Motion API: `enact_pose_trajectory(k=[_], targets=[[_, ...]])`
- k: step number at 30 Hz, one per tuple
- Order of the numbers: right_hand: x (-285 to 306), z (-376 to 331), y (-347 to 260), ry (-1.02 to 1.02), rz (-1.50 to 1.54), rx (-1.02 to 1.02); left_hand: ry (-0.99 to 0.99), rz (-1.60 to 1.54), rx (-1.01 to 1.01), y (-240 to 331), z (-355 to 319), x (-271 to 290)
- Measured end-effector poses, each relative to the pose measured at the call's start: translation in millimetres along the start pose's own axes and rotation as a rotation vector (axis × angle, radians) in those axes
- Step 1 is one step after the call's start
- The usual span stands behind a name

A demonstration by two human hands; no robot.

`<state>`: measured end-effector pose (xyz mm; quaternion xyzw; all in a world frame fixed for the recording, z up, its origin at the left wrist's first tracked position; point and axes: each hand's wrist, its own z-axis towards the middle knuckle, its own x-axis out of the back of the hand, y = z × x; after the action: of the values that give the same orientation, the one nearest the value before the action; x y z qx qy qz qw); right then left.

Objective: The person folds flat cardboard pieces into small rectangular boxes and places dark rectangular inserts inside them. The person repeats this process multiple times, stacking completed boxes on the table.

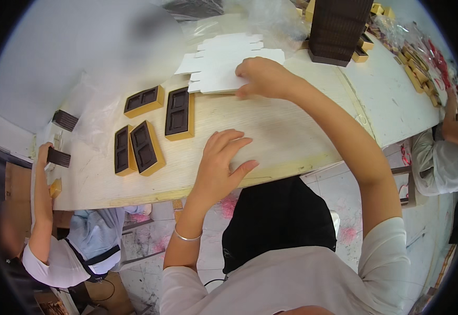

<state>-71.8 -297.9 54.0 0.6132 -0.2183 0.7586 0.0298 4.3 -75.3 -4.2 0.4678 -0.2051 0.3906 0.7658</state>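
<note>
My left hand (221, 165) is over the near part of the table, fingers stretched and thumb apart, holding nothing. Farther off, my right hand (264, 79) reaches onto the right side of a pile of flat white cardboard box blanks (216, 65). Its fingers curve over the top and its thumb is apart from them at the near edge; no blank is lifted. Left of the pile are several gold boxes with dark brown two-compartment trays: one box (179, 113) beside the pile, another box (144, 101) to its left, and two boxes (146, 147) side by side nearer me.
A tall stack of dark brown trays (339, 31) stands at the back right. Clear plastic film (271, 18) lies behind the blanks. At left, a co-worker's hand (45, 153) holds a small stack of dark trays (59, 157). Gold boxes (418, 73) and another person (441, 152) are at far right.
</note>
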Motion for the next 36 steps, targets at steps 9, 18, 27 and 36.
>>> enact_pose_trajectory(k=[9, 18, 27, 36], targets=[[16, 11, 20, 0.01, 0.383, 0.045, 0.06, 0.405, 0.302, -33, 13, 42], [-2, -118, -30, 0.819, -0.33, 0.839, 0.478, 0.711, -0.302, 21, -10, 36], [-60, -177, -39, 0.511, 0.161, 0.312, 0.063, -0.061, 0.332, 36, -24, -11], [-70, -172, -47, 0.374, -0.186, 0.452, -0.026, 0.341, -0.232, 34, -28, -10]])
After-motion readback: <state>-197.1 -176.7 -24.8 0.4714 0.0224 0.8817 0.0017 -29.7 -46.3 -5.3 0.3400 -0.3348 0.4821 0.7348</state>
